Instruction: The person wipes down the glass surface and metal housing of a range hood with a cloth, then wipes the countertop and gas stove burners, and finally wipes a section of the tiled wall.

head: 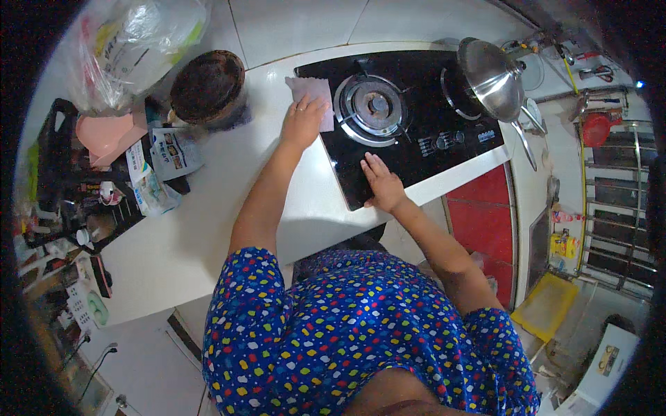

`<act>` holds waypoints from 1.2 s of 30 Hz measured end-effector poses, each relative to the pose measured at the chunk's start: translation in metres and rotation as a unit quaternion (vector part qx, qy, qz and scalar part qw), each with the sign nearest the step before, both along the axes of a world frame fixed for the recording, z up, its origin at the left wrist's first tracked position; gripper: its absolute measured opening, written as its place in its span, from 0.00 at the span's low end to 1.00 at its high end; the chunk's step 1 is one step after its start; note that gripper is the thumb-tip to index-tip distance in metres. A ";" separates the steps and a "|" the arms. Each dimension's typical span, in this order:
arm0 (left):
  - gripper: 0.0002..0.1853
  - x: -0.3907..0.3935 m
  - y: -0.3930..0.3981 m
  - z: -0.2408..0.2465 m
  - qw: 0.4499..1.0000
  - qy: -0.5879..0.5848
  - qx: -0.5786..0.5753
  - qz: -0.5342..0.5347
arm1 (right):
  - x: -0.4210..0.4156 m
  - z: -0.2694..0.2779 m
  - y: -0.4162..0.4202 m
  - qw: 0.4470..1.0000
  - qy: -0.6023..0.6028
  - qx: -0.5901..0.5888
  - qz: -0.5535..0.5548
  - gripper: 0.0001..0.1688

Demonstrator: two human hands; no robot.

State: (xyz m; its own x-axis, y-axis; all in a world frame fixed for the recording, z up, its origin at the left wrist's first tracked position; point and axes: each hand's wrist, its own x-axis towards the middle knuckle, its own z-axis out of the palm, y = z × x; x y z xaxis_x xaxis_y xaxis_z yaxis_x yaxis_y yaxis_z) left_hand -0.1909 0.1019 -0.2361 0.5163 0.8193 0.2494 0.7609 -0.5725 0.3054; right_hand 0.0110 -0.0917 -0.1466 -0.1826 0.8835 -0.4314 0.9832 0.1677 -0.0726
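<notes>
Beneath my left hand (306, 120) lies a pale pink cloth (317, 93), pressed flat across the left edge of a black glass gas cooktop (343, 177). The fingers are slightly apart on top of it. My right hand (384, 183) rests palm down on the cooktop's front left part, fingers spread, holding nothing. Between and beyond the hands is the left burner (377, 104) with its metal ring and pan support. A steel wok lid or pan (489, 78) stands tilted over the right burner. Control knobs (442, 140) sit between the burners near the front.
On the white counter (229, 177), a dark round pot (208, 86) stands at the back left, beside plastic bags (135, 52). Further left are a pink plastic container (106, 135), packets (174, 153) and a black rack (54, 156). Utensils (598, 73) hang at the right.
</notes>
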 end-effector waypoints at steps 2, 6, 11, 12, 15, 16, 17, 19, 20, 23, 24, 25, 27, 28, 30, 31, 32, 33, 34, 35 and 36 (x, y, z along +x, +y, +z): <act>0.20 -0.004 -0.034 0.003 0.999 0.007 0.035 -0.012 | 0.005 -0.002 -0.003 0.999 0.038 0.000 -0.017 0.68; 0.19 0.005 -0.103 0.009 0.998 -0.028 0.059 -0.018 | 0.012 -0.017 -0.026 0.988 0.125 0.083 -0.044 0.58; 0.22 0.031 -0.178 0.009 0.994 0.031 0.062 -0.089 | 0.016 -0.027 -0.067 0.966 0.190 0.161 -0.067 0.41; 0.23 0.038 -0.197 0.007 0.993 -0.005 0.040 -0.115 | 0.021 -0.030 -0.073 0.963 0.205 0.151 -0.087 0.40; 0.26 0.052 -0.212 0.013 0.990 0.011 0.044 -0.135 | 0.024 -0.030 -0.084 0.954 0.215 0.160 -0.135 0.34; 0.26 0.054 -0.203 0.016 0.991 0.034 0.067 -0.113 | 0.028 -0.030 -0.087 0.952 0.212 0.173 -0.139 0.33; 0.26 0.055 -0.192 0.015 0.990 0.056 0.089 -0.091 | 0.032 -0.030 -0.090 0.949 0.210 0.186 -0.142 0.32; 0.29 0.049 -0.159 0.014 0.998 0.021 0.055 0.004 | 0.034 -0.028 -0.094 0.942 0.209 0.209 -0.160 0.31; 0.30 0.047 -0.145 0.027 0.999 0.005 0.034 0.026 | 0.035 -0.029 -0.095 0.940 0.207 0.209 -0.172 0.31; 0.30 0.063 -0.139 0.030 0.999 0.008 -0.005 0.050 | 0.036 -0.036 -0.104 0.928 0.227 0.215 -0.202 0.31; 0.30 0.074 -0.141 0.027 0.999 0.018 -0.011 0.049 | 0.035 -0.037 -0.105 0.924 0.232 0.220 -0.209 0.31; 0.31 0.084 -0.148 0.024 0.999 0.003 -0.022 0.031 | 0.035 -0.038 -0.108 0.920 0.237 0.223 -0.216 0.31; 0.32 0.111 -0.165 0.019 0.998 0.056 0.007 -0.019 | 0.037 -0.037 -0.107 0.916 0.243 0.245 -0.206 0.28; 0.32 0.129 -0.177 0.003 0.997 0.036 0.012 -0.066 | 0.037 -0.037 -0.106 0.914 0.244 0.255 -0.199 0.27; 0.31 0.146 -0.193 0.016 0.980 0.019 -0.096 -0.171 | 0.043 -0.045 -0.109 0.886 0.262 0.237 -0.301 0.24; 0.31 0.151 -0.199 0.020 0.976 -0.033 -0.119 -0.181 | 0.048 -0.048 -0.112 0.869 0.268 0.226 -0.350 0.23; 0.31 0.151 -0.199 0.017 0.977 -0.028 -0.094 -0.189 | 0.057 -0.064 -0.117 0.816 0.350 0.289 -0.357 0.20; 0.30 0.150 -0.198 0.011 0.979 -0.024 -0.068 -0.192 | 0.068 -0.070 -0.121 0.833 0.320 0.290 -0.346 0.19; 0.28 0.141 -0.196 0.009 0.982 -0.017 -0.040 -0.185 | 0.080 -0.074 -0.126 0.847 0.290 0.291 -0.338 0.19; 0.27 0.125 -0.192 0.005 0.984 -0.009 -0.011 -0.179 | 0.092 -0.078 -0.131 0.860 0.259 0.292 -0.329 0.18; 0.25 0.106 -0.187 0.001 0.984 0.001 0.017 -0.177 | 0.099 -0.087 -0.138 0.839 0.290 0.283 -0.364 0.16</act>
